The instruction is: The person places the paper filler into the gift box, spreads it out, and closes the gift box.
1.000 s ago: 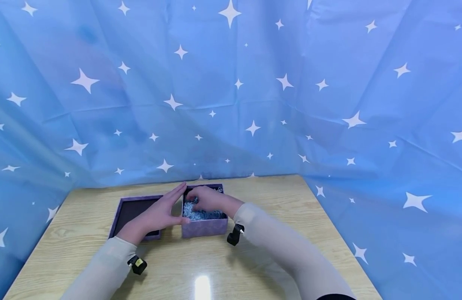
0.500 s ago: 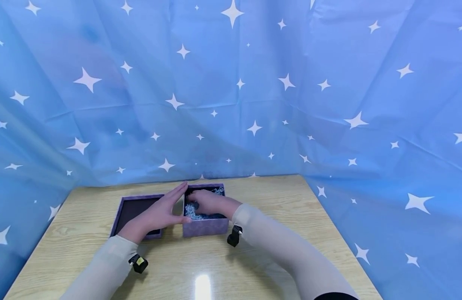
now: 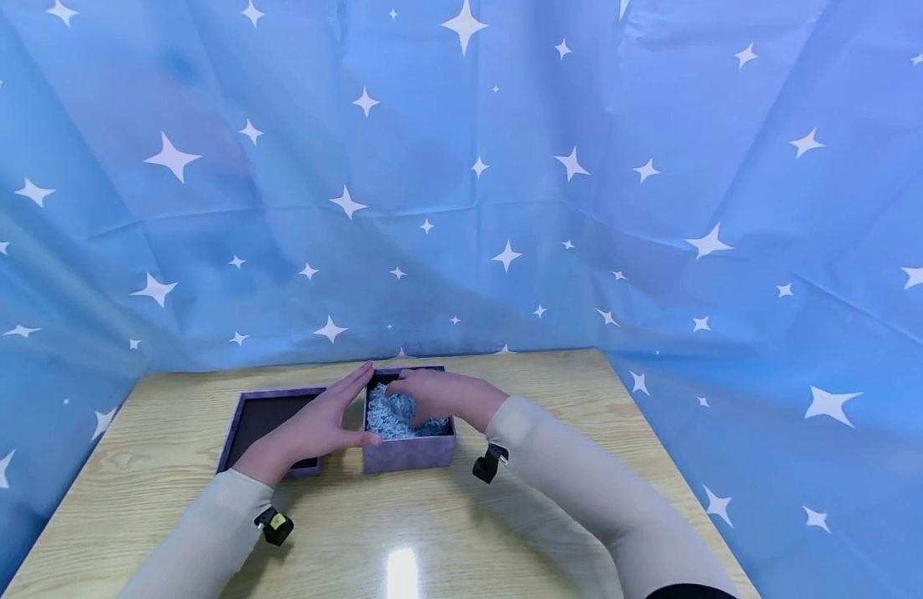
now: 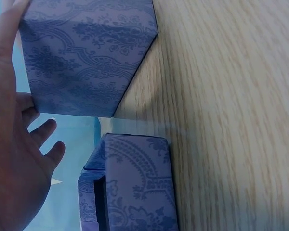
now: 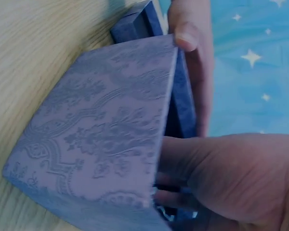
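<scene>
A purple patterned box (image 3: 409,455), its top off, holds light-blue shredded paper (image 3: 386,416). My left hand (image 3: 317,428) spans the box's left side in the head view, thumb at the near corner and fingers reaching to the far corner, holding it. In the left wrist view its other fingers (image 4: 43,132) hang below the box edge. My right hand (image 3: 439,395) reaches down into the box from the right, thumb and fingers about a clump of the paper. The right wrist view shows its fingers (image 5: 178,154) behind the near wall, their tips hidden.
The purple lid (image 3: 270,420) lies inside-up left of the box, its dark inside showing, partly covered by my left hand and forearm. Both stand on a wooden table (image 3: 371,524) before a blue star-patterned curtain (image 3: 431,166).
My right hand has risen a little and shifted right inside the box. More of the shredded paper shows at the front than half a second ago. My left hand stays in place.
</scene>
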`<action>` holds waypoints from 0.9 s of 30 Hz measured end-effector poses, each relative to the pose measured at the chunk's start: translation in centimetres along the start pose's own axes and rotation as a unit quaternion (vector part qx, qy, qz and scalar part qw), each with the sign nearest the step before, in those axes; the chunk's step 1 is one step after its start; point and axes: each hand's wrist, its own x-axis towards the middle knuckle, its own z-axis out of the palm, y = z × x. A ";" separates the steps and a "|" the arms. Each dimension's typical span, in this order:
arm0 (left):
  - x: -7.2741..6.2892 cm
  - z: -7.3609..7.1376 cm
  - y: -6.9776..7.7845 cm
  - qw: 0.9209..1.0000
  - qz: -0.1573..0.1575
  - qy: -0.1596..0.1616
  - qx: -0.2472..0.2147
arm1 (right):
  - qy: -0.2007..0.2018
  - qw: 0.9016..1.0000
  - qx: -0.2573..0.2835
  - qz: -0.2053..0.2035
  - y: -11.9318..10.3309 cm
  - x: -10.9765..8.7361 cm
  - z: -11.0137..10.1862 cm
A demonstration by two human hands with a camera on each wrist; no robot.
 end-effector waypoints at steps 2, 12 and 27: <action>0.0 0.1 -0.1 1.000 0.002 0.000 0.001 | -0.015 1.000 0.001 0.018 0.0 0.3 0.4; -0.1 0.0 0.2 1.000 0.007 0.002 0.016 | -0.039 0.999 -0.015 0.029 -0.1 2.2 2.1; -0.2 -0.2 0.3 1.000 0.002 0.001 0.006 | -0.001 0.998 0.045 -0.039 0.4 1.0 -0.6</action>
